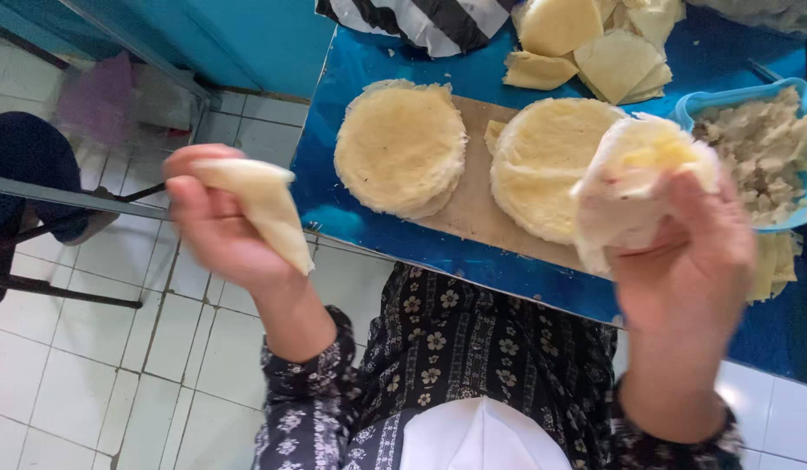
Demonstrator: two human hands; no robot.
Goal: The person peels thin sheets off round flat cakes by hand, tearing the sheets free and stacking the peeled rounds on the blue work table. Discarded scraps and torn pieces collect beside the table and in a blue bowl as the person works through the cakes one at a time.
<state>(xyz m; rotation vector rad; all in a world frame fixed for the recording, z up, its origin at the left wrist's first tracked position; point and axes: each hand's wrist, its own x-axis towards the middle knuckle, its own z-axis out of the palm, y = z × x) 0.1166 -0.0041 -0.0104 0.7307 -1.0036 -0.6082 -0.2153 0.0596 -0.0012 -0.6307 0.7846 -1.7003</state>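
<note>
Left hand (214, 222): closed on folded wrapper (264, 209). Right hand (686, 261): gripping open wrapper (630, 178). Worktop (369, 61): two wrapper stacks (400, 145), filling tub (752, 144).

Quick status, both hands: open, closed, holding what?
Left hand: closed on a folded wrapper triangle.
Right hand: closed on a wrapper sheet.

the floor (90, 365) is laid with white square tiles divided by dark grout lines, and the wall (247, 35) behind is painted turquoise. a table (369, 61) covered in glossy blue is set at the right, daylight being reflected in its surface. at the left, a dark metal chair frame (55, 261) is seen standing on the tiles.
</note>
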